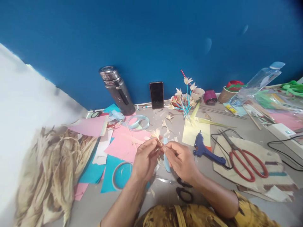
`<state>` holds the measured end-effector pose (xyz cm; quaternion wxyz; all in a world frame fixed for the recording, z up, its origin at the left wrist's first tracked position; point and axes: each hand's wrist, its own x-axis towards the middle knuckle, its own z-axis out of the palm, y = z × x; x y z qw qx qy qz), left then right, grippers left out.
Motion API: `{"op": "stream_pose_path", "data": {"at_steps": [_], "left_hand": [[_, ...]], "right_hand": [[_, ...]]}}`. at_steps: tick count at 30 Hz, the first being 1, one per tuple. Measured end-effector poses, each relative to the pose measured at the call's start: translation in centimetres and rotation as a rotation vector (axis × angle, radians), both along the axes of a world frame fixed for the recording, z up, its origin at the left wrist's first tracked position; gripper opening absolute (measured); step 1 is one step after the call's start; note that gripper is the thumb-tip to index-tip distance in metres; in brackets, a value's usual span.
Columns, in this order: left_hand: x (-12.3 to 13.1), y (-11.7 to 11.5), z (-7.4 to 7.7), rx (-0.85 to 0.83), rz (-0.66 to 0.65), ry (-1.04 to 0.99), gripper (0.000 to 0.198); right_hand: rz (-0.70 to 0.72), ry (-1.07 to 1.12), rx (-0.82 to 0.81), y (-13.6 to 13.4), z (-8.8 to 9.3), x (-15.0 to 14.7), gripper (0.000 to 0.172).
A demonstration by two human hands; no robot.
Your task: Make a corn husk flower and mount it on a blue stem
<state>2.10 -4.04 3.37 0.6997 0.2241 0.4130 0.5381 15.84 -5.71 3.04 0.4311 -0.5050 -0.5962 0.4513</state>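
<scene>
Between my two hands, over the middle of the table, is a small cream flower (156, 134) that looks made of dried husk. My left hand (147, 155) pinches it near its base, petals pointing up and away. The fingertips of my right hand (178, 156) are closed at the flower's lower end; whatever thin piece they grip there is hidden. Similar loose flowers (169, 117) lie just beyond my hands. A light blue strip (166, 160) runs beneath my right fingers. Black-handled scissors (184, 194) lie below my right wrist, partly covered by it.
Dried husks (59, 170) pile at the left beside coloured paper (129, 142) and a tape roll (115, 176). At the back stand a flask (120, 94), a phone (157, 95) and a flower bunch (187, 97). A glue gun (205, 149) and red-handled scissors (246, 164) lie right.
</scene>
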Motion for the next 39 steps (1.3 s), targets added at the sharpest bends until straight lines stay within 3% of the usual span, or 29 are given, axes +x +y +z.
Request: {"op": "stream_pose_path", "data": {"at_steps": [11,20,28,33,39], "left_hand": [[0.5,0.0,-0.3,-0.002,0.086,0.042,0.028],[1.1,-0.2,-0.4,0.010,0.064,0.068,0.029],[1.1,-0.3,-0.6,0.008,0.046,0.030,0.027],[1.3,-0.6,-0.1,0.003,0.003,-0.026,0.037],[0.9,-0.7,-0.6,0.065,0.000,0.117,0.038]], "right_hand": [[0.028,-0.089,0.052,-0.1,0.1,-0.1,0.029],[-0.001,-0.063,0.024,-0.3,0.3,-0.1,0.037],[-0.018,-0.047,0.032,0.0,0.2,0.2,0.033],[-0.031,-0.015,0.025,0.2,-0.3,0.6,0.029],[-0.020,-0.041,0.075,0.5,-0.7,0.5,0.031]]}}
